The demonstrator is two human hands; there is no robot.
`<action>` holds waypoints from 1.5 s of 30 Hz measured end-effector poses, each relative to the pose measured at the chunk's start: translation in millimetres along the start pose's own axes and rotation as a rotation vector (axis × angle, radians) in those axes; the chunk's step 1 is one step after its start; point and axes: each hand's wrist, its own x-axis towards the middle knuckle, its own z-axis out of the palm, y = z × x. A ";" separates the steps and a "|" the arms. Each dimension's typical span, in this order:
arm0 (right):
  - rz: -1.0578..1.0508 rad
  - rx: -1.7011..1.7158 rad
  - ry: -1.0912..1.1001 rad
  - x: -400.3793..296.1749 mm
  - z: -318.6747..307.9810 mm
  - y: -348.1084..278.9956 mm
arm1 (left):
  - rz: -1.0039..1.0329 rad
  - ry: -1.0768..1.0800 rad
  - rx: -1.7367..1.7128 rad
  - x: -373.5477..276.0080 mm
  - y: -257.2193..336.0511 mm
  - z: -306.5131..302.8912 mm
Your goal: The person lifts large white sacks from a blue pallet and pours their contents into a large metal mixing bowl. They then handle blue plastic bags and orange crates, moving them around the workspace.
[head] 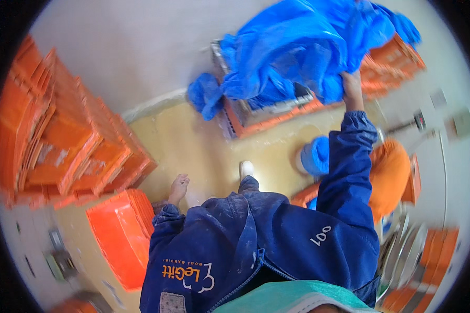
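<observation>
My right hand (pixel 352 84) reaches forward at the upper right, its fingers closed on the edge of a large blue plastic sheet (pixel 290 51). The sheet lies bunched over a crate stack (pixel 258 127), whose orange rim and pale upper edge show below it. One blue bunch hangs over the stack's left side. Near my left thigh my left hand (pixel 179 187) hangs low with its fingers slightly curled and nothing in it. An orange crate (pixel 119 238) stands close beside that arm.
Tall stacks of orange crates (pixel 78 156) stand at the left, with more crates (pixel 395 66) behind the sheet. A pail with a blue cover (pixel 315 156) is on the floor. An orange bundle (pixel 389 180) and round metal trays (pixel 403 254) are at the right.
</observation>
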 end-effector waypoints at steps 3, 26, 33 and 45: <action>0.011 -0.080 0.064 71.1 21.3 79.9 | -0.075 0.223 -0.031 -8.0 -18.4 -1.1; 0.063 -1.716 -0.497 23.9 152.5 376.0 | -0.929 0.767 -0.774 -243.2 32.0 397.2; -0.478 -1.091 -1.209 -136.1 347.2 269.4 | -0.930 1.222 -0.670 -298.6 -52.3 303.7; -1.072 -0.278 -2.258 -470.6 807.3 131.5 | -0.856 1.903 -1.701 -353.1 -85.1 218.3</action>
